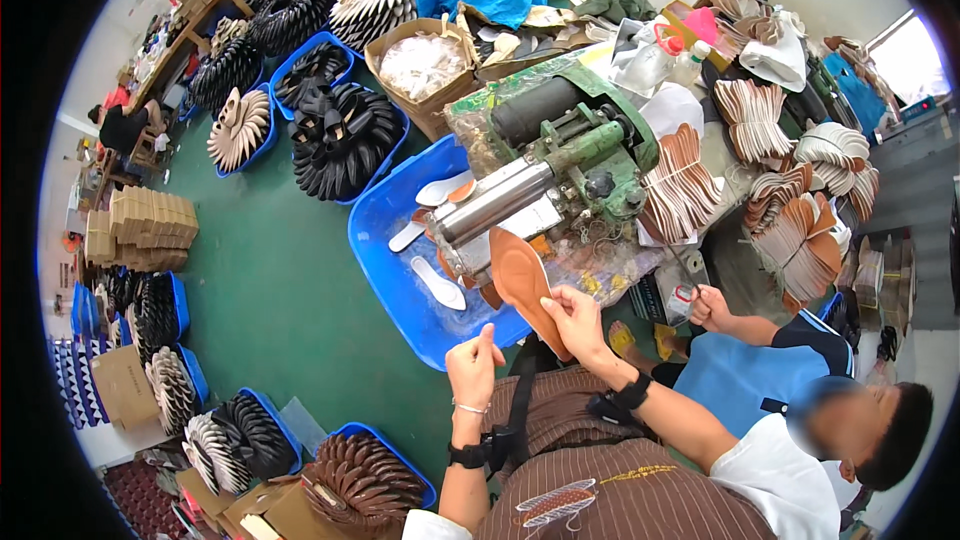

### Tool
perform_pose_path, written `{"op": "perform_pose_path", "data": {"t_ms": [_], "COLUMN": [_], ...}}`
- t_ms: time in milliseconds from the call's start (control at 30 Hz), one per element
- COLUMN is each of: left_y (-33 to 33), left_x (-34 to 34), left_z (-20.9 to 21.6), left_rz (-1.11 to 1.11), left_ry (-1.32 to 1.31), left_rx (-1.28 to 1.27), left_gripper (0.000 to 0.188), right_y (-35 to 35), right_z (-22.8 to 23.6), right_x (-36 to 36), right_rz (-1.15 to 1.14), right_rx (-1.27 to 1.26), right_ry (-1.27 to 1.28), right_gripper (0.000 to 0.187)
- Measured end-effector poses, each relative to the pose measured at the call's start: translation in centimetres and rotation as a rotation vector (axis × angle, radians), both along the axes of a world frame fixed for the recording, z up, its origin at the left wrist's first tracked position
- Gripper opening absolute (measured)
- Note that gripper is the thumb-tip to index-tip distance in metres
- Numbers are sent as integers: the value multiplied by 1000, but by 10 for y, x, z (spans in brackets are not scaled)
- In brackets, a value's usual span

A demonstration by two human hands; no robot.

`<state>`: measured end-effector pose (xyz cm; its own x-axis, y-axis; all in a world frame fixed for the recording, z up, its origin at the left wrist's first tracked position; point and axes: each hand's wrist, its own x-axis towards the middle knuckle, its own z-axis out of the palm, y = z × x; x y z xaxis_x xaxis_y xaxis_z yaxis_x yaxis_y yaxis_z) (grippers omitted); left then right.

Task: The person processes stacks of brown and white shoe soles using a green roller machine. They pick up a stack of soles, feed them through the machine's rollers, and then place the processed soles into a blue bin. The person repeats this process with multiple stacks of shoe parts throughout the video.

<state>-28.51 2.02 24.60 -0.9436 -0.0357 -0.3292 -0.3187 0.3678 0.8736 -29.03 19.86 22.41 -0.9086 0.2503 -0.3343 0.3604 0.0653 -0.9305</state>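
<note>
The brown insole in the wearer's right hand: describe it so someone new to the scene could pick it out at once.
Find the green roller machine at the centre, above the blue tub. Just below its steel roller, the right hand holds a tan-brown insole, tip toward the roller. Unlike the white insoles in the tub, it is brown and held.

I'm in a shoe-sole workshop: a green roller machine (pixel 560 165) stands before me, fanned stacks of insoles (pixel 345 135) fill blue tubs (pixel 395 280), and cardboard boxes (pixel 150 225) sit on the green floor (pixel 270 310).
</note>
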Motion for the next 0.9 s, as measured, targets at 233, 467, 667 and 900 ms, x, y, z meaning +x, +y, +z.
{"op": "perform_pose_path", "data": {"t_ms": [233,467,667,900], "left_y": [-15,-13,1,45], "left_x": [-3,7,4,-10], "left_z": [2,-13,-22,-20], "left_rz": [33,-52,-219,-345], "left_ry": [-31,-60,-89,-29], "left_rx": [-50,-186,-300,-470], "left_gripper": [42,42,26,16], "right_y": [-12,46,203,264], "right_z": [-44,20,140,29], "right_x": [-72,-14,-9,28], "right_rz": [6,550,42,339], "right_rx": [-69,-254,-626,490], "right_ry": [127,-173,333,-78], "right_gripper": [24,18,26,46]}}
